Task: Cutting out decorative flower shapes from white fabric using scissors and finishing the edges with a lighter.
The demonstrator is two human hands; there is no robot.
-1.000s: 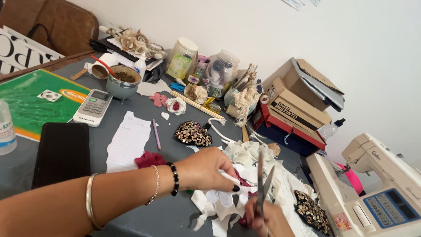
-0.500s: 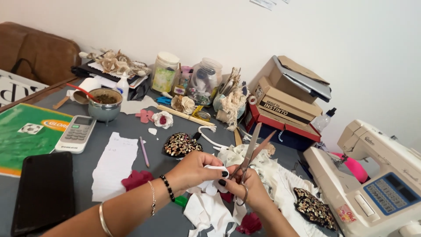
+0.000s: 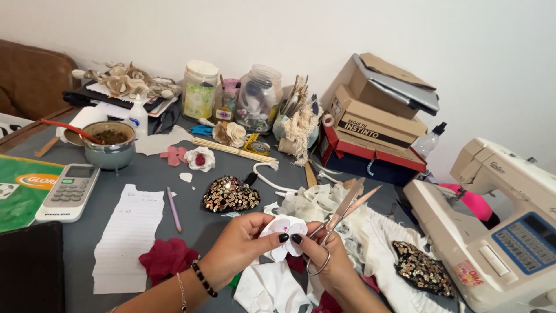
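Note:
My left hand (image 3: 240, 248) pinches a small white fabric flower piece (image 3: 283, 234) between thumb and fingers. My right hand (image 3: 327, 264) holds a pair of metal scissors (image 3: 339, 220), thumb through one loop, its blades slightly apart and pointing up and right; its thumb also touches the flower. Both hands hover over white cloth scraps (image 3: 272, 287) at the near edge of the grey table (image 3: 145, 179). A sequined heart-shaped patch (image 3: 230, 195) lies just beyond the left hand.
A white sewing machine (image 3: 498, 232) stands at the right, a second sequined patch (image 3: 423, 268) beside it. Stacked cardboard boxes (image 3: 370, 124), jars (image 3: 255, 98), a bowl (image 3: 109, 144), a remote (image 3: 68, 191), torn paper (image 3: 130, 235), a pencil (image 3: 174, 208) and dark red fabric (image 3: 168, 258) crowd the table.
The hands have lifted and come together; the white flower piece is now held up between them, and the scissors have tilted from upright to pointing up-right. The view has shifted right.

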